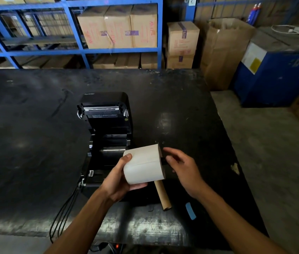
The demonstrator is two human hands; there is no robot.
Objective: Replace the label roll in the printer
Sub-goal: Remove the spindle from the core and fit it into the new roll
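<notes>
A black label printer (106,125) stands on the dark table (35,125) with its lid swung up and its roll bay bare. In front of it and to the right, my left hand (119,178) grips a full white label roll (143,165), thumb on top and fingers below. My right hand (181,169) is at the roll's right end, its thumb and fingers pinching a black spindle piece (163,160) that sticks out of the core. An empty brown cardboard core (162,195) lies on the table just below the roll.
Black cables (62,213) hang off the printer's front left corner over the table's near edge. A strip of blue tape (190,210) lies near the front right. Blue shelving (71,50) with cardboard boxes stands behind the table; a blue machine (273,74) stands at the right.
</notes>
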